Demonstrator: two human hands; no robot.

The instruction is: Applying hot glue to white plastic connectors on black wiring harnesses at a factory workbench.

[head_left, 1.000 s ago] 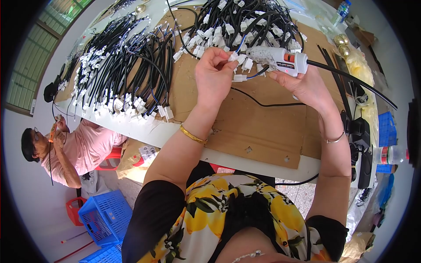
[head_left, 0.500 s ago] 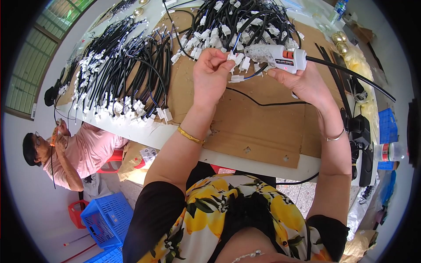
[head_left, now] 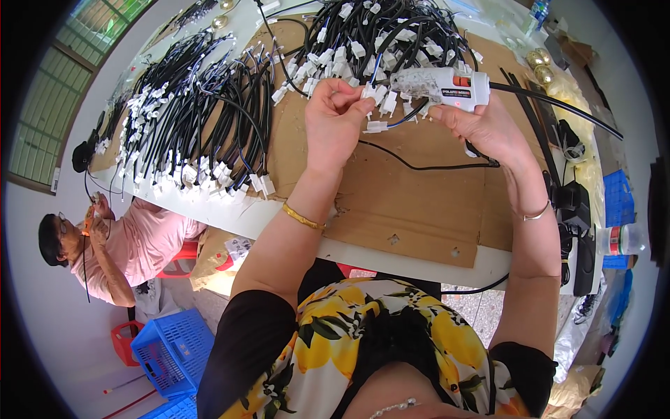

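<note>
My right hand [head_left: 481,129] is closed round a white hot glue gun [head_left: 457,89], its nozzle pointing left and a long black glue stick [head_left: 558,105] running out of its back. Between the thumb and fingers of my left hand [head_left: 340,115] is a small white plug connector [head_left: 370,91] with a wire on it. The glue gun's tip lies close beside that connector; whether they touch I cannot tell. Just below the nozzle, other white connectors [head_left: 377,126] lie on the cardboard [head_left: 419,202]. A big heap of black cables [head_left: 391,28] with white connectors is beyond my hands.
More black cables [head_left: 230,119] lie in bundles at the left of the white table [head_left: 230,209]. The glue gun's black cord [head_left: 419,167] crosses the cardboard. A person in pink [head_left: 150,241] sits at far left, near blue crates [head_left: 171,349]. A black power strip [head_left: 585,265] is at right.
The glue gun has turned slightly in my right hand, and its rear has shifted a little to the right. My left hand has hardly moved.
</note>
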